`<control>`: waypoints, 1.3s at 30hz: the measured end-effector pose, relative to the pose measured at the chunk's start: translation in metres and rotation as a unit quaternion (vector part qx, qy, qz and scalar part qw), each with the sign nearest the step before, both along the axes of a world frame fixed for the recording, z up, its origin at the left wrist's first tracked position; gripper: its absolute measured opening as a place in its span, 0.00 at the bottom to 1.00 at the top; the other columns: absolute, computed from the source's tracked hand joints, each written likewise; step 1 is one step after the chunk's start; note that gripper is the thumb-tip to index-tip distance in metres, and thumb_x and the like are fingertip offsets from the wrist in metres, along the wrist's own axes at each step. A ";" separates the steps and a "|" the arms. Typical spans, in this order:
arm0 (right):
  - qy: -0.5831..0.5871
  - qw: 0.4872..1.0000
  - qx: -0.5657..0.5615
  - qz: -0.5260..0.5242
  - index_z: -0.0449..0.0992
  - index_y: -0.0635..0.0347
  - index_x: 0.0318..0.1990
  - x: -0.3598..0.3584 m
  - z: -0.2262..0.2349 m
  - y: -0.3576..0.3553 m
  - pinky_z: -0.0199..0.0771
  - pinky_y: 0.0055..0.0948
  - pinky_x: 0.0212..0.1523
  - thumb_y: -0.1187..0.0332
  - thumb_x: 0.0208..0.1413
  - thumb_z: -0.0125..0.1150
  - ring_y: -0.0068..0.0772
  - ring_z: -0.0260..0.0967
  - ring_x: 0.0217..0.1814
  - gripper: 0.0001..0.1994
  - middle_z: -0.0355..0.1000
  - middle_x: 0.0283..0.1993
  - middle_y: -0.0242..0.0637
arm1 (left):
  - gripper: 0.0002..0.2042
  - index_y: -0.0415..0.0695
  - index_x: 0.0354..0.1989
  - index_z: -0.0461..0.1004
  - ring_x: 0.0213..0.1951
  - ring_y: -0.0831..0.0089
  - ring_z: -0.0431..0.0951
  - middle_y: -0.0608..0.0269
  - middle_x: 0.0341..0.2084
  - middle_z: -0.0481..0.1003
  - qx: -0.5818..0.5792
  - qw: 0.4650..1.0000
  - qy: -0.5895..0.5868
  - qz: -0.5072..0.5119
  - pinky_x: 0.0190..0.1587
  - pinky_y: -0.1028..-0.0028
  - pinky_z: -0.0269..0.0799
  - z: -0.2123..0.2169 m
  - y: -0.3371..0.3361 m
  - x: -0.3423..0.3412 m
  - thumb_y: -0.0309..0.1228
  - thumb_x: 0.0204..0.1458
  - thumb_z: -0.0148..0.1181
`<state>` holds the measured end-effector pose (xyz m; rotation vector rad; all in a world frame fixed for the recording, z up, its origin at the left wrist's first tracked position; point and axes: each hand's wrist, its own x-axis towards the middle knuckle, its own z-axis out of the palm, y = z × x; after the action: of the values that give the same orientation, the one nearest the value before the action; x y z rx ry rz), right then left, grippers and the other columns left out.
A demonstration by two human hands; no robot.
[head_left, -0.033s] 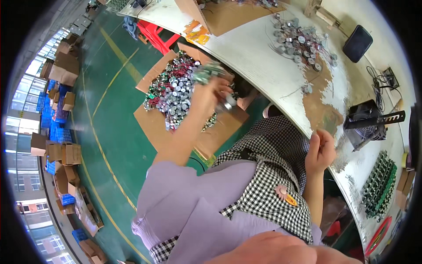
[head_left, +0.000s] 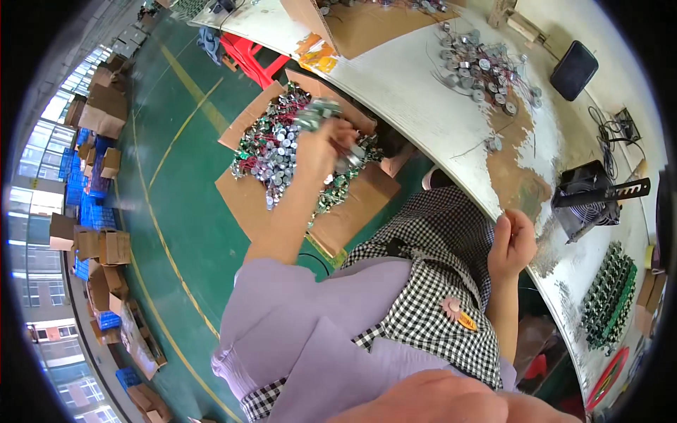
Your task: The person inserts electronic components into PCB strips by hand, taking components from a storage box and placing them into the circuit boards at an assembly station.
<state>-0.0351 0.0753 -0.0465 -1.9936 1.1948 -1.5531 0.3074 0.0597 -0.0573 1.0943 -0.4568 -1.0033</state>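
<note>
Bright windows (head_left: 48, 289) glare — the left hand (head_left: 326, 143) is blurred — edges bow into black.

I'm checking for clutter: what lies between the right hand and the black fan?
In the head view, only stained tabletop shows between the right hand and the black fan.

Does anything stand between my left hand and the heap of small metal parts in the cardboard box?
Nothing visible does. The left hand, holding a blurred green part, is over the heap of small metal parts; the cardboard box stands open. Whether the hand touches the heap, I cannot tell.
</note>
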 end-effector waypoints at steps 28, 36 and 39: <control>0.168 0.980 -0.015 -0.108 0.70 0.60 0.30 -0.090 0.005 0.066 0.65 0.36 0.41 0.69 0.45 0.62 0.41 0.67 0.40 0.08 0.69 0.38 0.38 | 0.14 0.42 0.23 0.70 0.15 0.85 0.65 0.68 0.16 0.71 0.029 0.676 -0.165 -0.717 0.17 0.85 0.57 0.030 -0.005 -0.263 0.35 0.59 0.50; 0.294 0.760 -0.122 -0.567 0.71 0.65 0.39 -0.260 0.030 0.073 0.66 0.39 0.36 0.76 0.46 0.63 0.46 0.65 0.36 0.12 0.70 0.36 0.44 | 0.10 0.39 0.37 0.69 0.24 0.80 0.75 0.63 0.29 0.75 0.029 0.536 -0.184 -0.824 0.27 0.83 0.67 0.034 -0.016 -0.303 0.32 0.61 0.45; 0.393 0.675 0.005 -0.624 0.71 0.59 0.30 -0.286 0.030 0.074 0.64 0.38 0.34 0.73 0.46 0.60 0.43 0.66 0.34 0.05 0.69 0.30 0.39 | 0.07 0.36 0.38 0.68 0.26 0.78 0.75 0.60 0.28 0.75 0.050 0.529 -0.171 -0.830 0.30 0.80 0.71 0.038 -0.010 -0.311 0.28 0.59 0.48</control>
<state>-0.3214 0.1493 -0.0168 -1.8182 3.3880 -0.8469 -0.0031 0.0495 -0.0198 0.6640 -2.0167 -2.4713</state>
